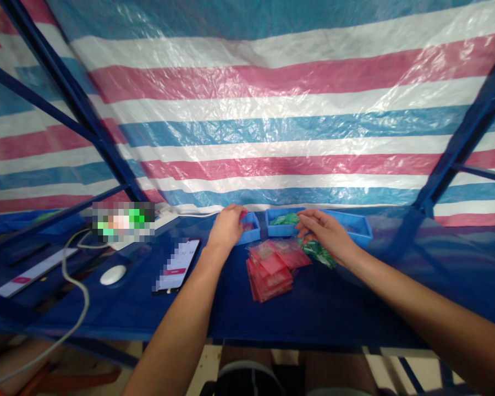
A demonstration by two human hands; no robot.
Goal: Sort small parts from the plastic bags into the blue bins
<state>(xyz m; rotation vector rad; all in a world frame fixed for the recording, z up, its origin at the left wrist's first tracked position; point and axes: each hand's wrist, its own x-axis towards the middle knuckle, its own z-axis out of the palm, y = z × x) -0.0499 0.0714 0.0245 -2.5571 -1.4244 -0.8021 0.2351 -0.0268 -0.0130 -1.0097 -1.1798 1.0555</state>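
My left hand (227, 224) reaches into the small blue tray (251, 232) at the far side of the blue table, its fingers curled over something reddish that I cannot make out. My right hand (324, 230) hovers at the edge of the middle blue tray (274, 228), which holds green packets (286, 219), fingers pinched near them. A pile of red transparent packets (272, 267) lies between my arms. More green packets (318, 252) lie under my right wrist.
A third blue tray (357, 225) stands at the right. A phone (176, 265), a white round device (113, 274), a white cable (76, 286) and a tablet (35, 270) lie at the left. A striped tarp (272, 110) hangs behind on blue poles (457, 148).
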